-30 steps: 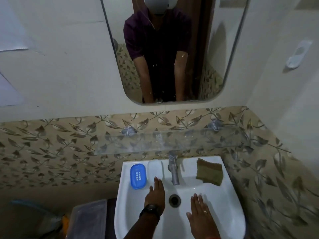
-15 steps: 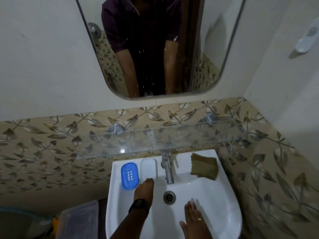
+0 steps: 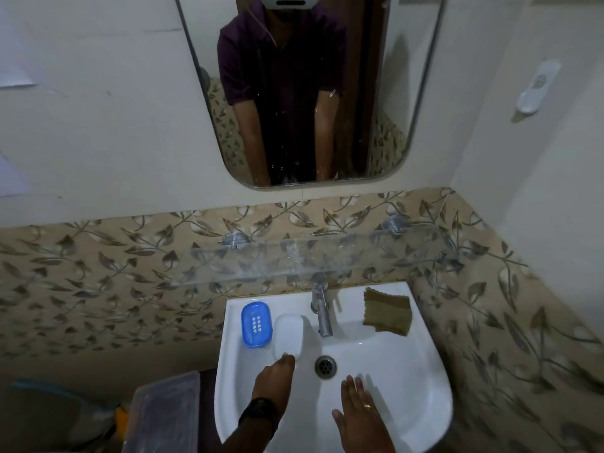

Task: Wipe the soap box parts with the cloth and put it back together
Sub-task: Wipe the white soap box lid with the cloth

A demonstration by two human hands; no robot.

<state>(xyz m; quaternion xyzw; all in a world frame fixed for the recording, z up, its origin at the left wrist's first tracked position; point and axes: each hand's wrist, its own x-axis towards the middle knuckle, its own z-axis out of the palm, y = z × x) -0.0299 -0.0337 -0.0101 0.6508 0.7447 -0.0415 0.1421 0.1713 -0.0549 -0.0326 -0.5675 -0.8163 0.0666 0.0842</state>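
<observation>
Home bathroom: washbasin (image 3: pixel 425 380), tap (image 3: pixel 322 312), mirror (image 3: pixel 385 93), tiled wall (image 3: pixel 98 273)

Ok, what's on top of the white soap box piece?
Fingertips of the left hand touch the white soap box piece at its near end; the rest looks bare. Any grip on its edge is hidden.

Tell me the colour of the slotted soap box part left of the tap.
The slotted part is blue; head view.

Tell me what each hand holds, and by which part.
The right hand holds nothing. The left hand touches the near end of the white soap box part; whether it grips cannot be told.
</observation>
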